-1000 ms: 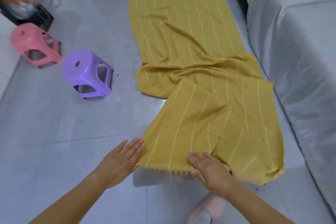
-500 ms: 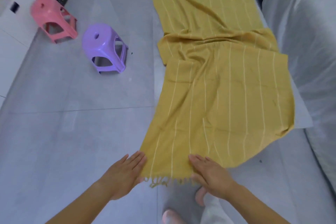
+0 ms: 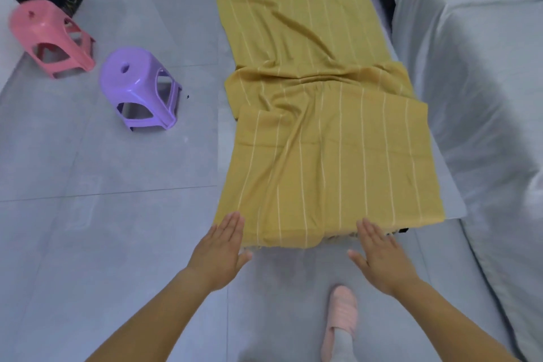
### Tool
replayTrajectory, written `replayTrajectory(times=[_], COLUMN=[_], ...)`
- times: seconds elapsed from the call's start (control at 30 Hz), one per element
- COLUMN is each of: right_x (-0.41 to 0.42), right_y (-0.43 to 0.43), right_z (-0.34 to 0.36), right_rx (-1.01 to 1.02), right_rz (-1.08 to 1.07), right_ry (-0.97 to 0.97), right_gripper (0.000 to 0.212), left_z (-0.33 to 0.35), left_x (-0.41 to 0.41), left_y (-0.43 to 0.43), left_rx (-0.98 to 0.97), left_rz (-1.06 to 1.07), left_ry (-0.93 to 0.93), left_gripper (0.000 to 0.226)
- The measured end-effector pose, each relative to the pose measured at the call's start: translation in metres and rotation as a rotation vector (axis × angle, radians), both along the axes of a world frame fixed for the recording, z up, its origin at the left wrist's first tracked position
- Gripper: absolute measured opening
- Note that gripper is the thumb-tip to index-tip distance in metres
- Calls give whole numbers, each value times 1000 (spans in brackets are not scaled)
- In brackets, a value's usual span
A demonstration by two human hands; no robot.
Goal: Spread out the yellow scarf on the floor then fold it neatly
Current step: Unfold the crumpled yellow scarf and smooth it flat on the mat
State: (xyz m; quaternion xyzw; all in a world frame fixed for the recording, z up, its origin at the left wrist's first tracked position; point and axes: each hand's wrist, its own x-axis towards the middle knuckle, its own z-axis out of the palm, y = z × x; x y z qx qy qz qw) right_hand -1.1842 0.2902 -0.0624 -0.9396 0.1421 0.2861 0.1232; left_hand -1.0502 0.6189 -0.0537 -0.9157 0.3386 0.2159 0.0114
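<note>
The yellow scarf (image 3: 317, 114) with thin white stripes lies lengthwise on the grey tiled floor, running away from me. It is bunched into folds across its middle, and the near edge is curled under in part. My left hand (image 3: 221, 250) lies flat with straight fingers at the scarf's near left corner, fingertips on the cloth. My right hand (image 3: 379, 256) is flat too, its fingertips at the near edge on the right side. Neither hand grips the cloth.
A purple plastic stool (image 3: 141, 89) and a pink one (image 3: 50, 37) stand on the floor to the left. A bed draped in a grey-white sheet (image 3: 476, 73) runs along the right, close to the scarf. My foot in a pink slipper (image 3: 339, 323) is just behind my hands.
The near part of the scarf has been pulled straighter and squarer toward me. My hands have moved apart along the near edge, out to its corners.
</note>
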Motion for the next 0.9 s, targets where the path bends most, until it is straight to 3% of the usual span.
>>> replayTrajectory(times=[0.07,0.17,0.37,0.53,0.67,0.8,0.9], right_x=[6,19,48,36,39,48,74], right_y=[-29,-89,-172,-202,-213,-205,-178], right_z=[-5,-26,-76,-78,-72,-59,-51], right_rx=[-52,-155,-189,-184,-188,-162,-137], right_rz=[-66,-167,-196,-120,-124,-148,-105], right_ry=[19,98,148,153,226,233,154], right_gripper=[102,78,83,89,92,97,102], left_z=[-1,-22,-91,-105,-102,-89,-86], left_x=[17,46,92,72,49,47,64], left_y=[-20,-50,-79,-74,-58,-68,-105], left_rx=[47,122,190,217,245,218,93], left_rz=[58,170,347,457,558,622,504], left_ry=[31,33,92,117,161,161,85], left_gripper=[115,88,81,123,134,129,112])
